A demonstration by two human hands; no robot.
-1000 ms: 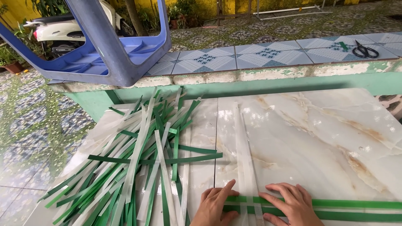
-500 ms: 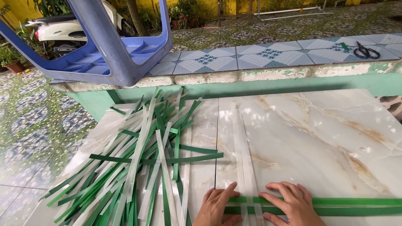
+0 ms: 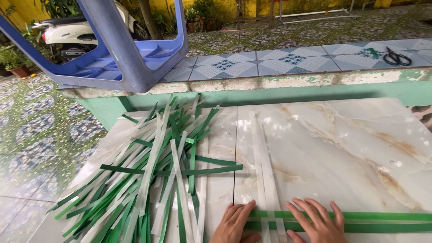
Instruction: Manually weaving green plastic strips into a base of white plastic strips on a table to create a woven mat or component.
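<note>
Both hands rest flat at the bottom edge of the head view, on crossing plastic strips. My left hand (image 3: 234, 225) presses beside two white translucent strips (image 3: 263, 166) that run away from me across the marble slab (image 3: 342, 144). My right hand (image 3: 317, 222) lies fingers spread on two green strips (image 3: 387, 221) that stretch to the right and cross the white ones between my hands. Neither hand grips anything.
A loose heap of green and white strips (image 3: 153, 175) covers the slab's left part. An upturned blue plastic stool (image 3: 121, 49) sits on the tiled ledge (image 3: 270, 63) behind, with black scissors (image 3: 396, 57) at far right. A white scooter (image 3: 85, 31) stands beyond.
Both hands have shifted only slightly on the crossed strips; the strips and the heap lie as before.
</note>
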